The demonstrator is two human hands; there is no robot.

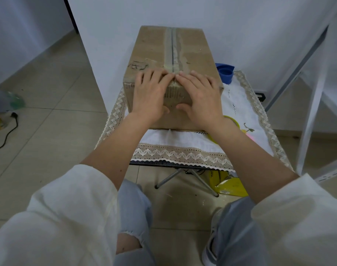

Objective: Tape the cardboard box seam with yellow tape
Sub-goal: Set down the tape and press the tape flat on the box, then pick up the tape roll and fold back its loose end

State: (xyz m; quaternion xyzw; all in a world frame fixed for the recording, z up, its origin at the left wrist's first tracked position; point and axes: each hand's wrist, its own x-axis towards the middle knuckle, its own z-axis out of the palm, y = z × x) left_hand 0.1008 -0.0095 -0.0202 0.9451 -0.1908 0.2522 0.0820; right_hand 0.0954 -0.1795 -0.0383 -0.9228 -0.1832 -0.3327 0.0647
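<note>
A brown cardboard box (152, 47) stands on a small table, its centre seam (171, 48) running away from me with worn old tape along it. My left hand (149, 95) and my right hand (199, 96) both lie flat over the box's near top edge, one on each side of the seam. Their fingers rest on the top and their thumbs on the front face. Neither hand holds anything. A yellow tape roll (233, 120) lies on the table behind my right wrist, mostly hidden.
A white cloth with lace trim (183, 154) covers the folding table. A blue cup (225, 72) stands right of the box. Under the table lies a yellow packet (231, 186). A black cable (9, 131) runs on the tiled floor at left. A metal rack (317, 93) stands at right.
</note>
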